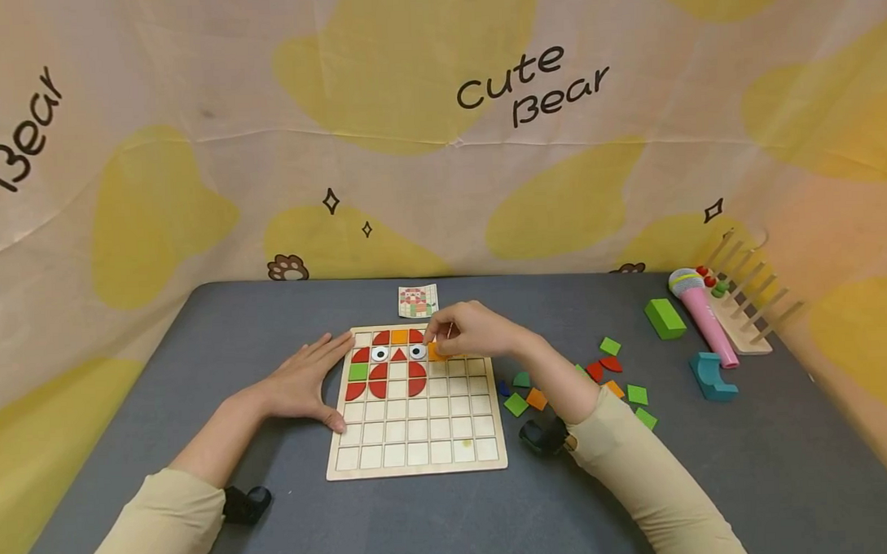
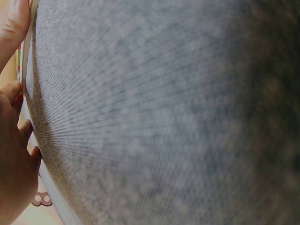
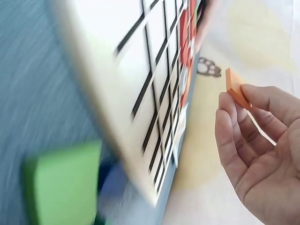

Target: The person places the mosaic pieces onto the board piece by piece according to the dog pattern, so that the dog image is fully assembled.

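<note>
A wooden grid board (image 1: pixel 417 465) lies on the table with red, orange and green tiles and two round eye tiles in its upper left cells. My right hand (image 1: pixel 471 329) is over the upper part of the board. Between its thumb and fingertips it pinches an orange square tile (image 3: pixel 238 89), raised off the grid in the right wrist view. My left hand (image 1: pixel 298 384) rests at the board's left edge, fingers spread and thumb touching the side. Only part of that hand (image 2: pixel 18 136) shows in the left wrist view.
A small pattern card (image 1: pixel 418 301) lies behind the board. Loose tiles, among them a green square (image 1: pixel 516 404), are scattered to its right. Farther right are a green block (image 1: pixel 665 319), a pink microphone (image 1: pixel 712 325), a teal arch block (image 1: pixel 713 378) and a pegged wooden rack (image 1: pixel 755 343).
</note>
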The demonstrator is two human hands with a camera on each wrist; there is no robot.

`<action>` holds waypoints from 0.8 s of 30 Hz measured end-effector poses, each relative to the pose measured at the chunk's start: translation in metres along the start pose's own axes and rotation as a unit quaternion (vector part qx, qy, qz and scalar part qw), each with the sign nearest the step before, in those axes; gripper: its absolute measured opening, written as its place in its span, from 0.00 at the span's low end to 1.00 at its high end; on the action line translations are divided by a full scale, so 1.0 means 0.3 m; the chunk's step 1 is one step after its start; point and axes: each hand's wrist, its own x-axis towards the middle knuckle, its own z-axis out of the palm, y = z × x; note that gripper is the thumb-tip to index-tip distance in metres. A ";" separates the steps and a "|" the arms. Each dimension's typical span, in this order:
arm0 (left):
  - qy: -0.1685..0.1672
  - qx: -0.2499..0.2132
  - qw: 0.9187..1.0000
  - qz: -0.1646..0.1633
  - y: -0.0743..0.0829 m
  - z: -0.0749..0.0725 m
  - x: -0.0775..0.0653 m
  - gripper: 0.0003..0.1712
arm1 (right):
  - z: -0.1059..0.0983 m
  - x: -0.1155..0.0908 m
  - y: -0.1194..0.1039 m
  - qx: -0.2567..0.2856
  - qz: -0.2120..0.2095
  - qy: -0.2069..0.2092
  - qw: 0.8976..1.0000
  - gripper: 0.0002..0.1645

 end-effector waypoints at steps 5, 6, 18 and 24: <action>-0.002 0.002 1.000 -0.004 0.000 0.001 0.000 0.80 | 0.040 0.039 -0.040 0.011 -0.003 -0.007 1.000 0.09; -0.002 0.002 1.000 -0.005 0.000 0.001 0.000 0.80 | 0.048 0.047 -0.047 0.012 -0.002 -0.009 1.000 0.09; -0.001 0.002 1.000 -0.006 0.001 0.004 -0.002 0.80 | 0.146 0.118 -0.090 -0.006 -0.002 -0.001 1.000 0.07; 0.000 -0.001 1.000 -0.005 0.005 0.004 -0.004 0.80 | 0.166 0.124 -0.102 -0.039 0.014 0.003 0.999 0.05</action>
